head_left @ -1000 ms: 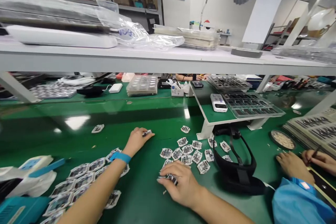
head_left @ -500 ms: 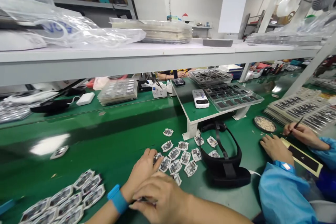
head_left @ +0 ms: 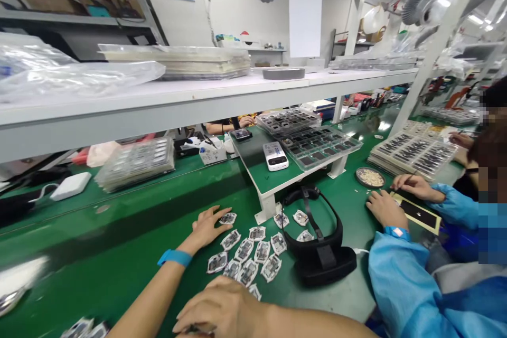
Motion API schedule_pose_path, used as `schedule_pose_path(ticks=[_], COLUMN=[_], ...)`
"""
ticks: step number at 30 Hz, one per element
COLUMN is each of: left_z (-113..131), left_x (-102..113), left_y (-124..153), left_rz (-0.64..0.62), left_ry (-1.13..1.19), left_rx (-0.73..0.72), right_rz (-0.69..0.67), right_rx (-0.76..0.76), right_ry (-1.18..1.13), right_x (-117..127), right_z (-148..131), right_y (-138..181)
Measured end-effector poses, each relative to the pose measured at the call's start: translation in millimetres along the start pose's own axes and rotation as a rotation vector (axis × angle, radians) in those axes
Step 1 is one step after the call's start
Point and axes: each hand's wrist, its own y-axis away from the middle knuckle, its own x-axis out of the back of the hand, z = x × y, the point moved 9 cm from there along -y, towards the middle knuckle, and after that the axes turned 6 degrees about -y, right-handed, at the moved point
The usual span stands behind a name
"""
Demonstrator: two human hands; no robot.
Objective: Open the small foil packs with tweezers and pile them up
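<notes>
My left hand [head_left: 208,228], a blue band on its wrist, reaches to the far end of a cluster of small white-framed electronic housings [head_left: 244,249]. Its thumb and forefinger are apart at the left edge of the farthest housing [head_left: 228,218], which lies flat; whether they touch it I cannot tell. My right hand [head_left: 222,306] is low in the view, in front of the cluster, with curled fingers around something small and dark, mostly hidden. More housings [head_left: 85,328] show at the bottom left edge.
A black headset [head_left: 327,259] lies right of the cluster, by a raised stand [head_left: 261,182] bearing a white device [head_left: 275,156] and trays [head_left: 320,145]. At right a co-worker's blue sleeves [head_left: 400,274] and hands flank a dark pad. A shelf [head_left: 198,103] spans above.
My left hand has left a housing at the cluster's near left and stretched to the farthest one, its fingers opening. My right hand stays curled, lower in view. The view has swung right.
</notes>
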Motion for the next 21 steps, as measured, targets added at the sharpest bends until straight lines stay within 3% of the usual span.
schedule_pose_path(ticks=[4, 8, 16, 21], left_z=[-1.4, -15.2, -29.8, -38.2], left_x=[3.9, 15.6, 19.5, 4.9], left_y=[3.3, 28.0, 129.8, 183.2], left_rz=[0.036, 0.112, 0.15, 0.066], left_ry=[0.145, 0.33, 0.715, 0.971], left_rx=[-0.011, 0.099, 0.265, 0.424], right_rz=[0.045, -0.011, -0.007, 0.001], right_rx=[0.02, -0.015, -0.035, -0.184], right_ry=[0.018, 0.019, 0.045, 0.269], right_x=[5.7, 5.8, 13.0, 52.2], right_z=[-2.4, -2.1, -3.5, -4.8], right_y=[-1.7, -2.2, 2.1, -16.1])
